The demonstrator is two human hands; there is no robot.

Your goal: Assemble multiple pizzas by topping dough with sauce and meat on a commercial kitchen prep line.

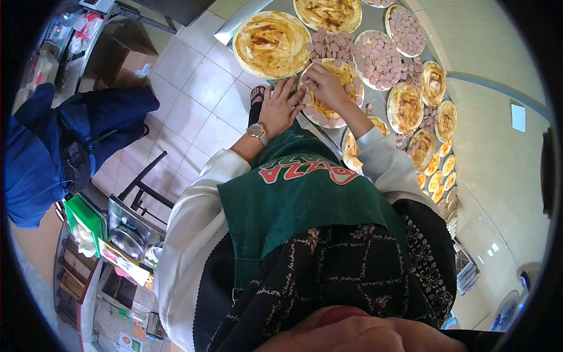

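My right hand [326,86] lies on a round sauced pizza base [342,88] on the steel table, its fingers bunched over pink sausage slices [313,111] that ring the base's rim. My left hand [280,107], with a wristwatch, rests at the base's left edge, fingers spread and holding nothing. A loose heap of sausage slices [330,46] lies just beyond both hands. My green apron and white sleeves fill the lower middle.
Two more sauced bases [271,44] [328,13] and two covered in slices [378,58] [406,29] lie farther off. Several smaller bases [404,107] run along the right. At the left are a person in blue [53,146], a cardboard box [132,64] and a metal bowl [128,242].
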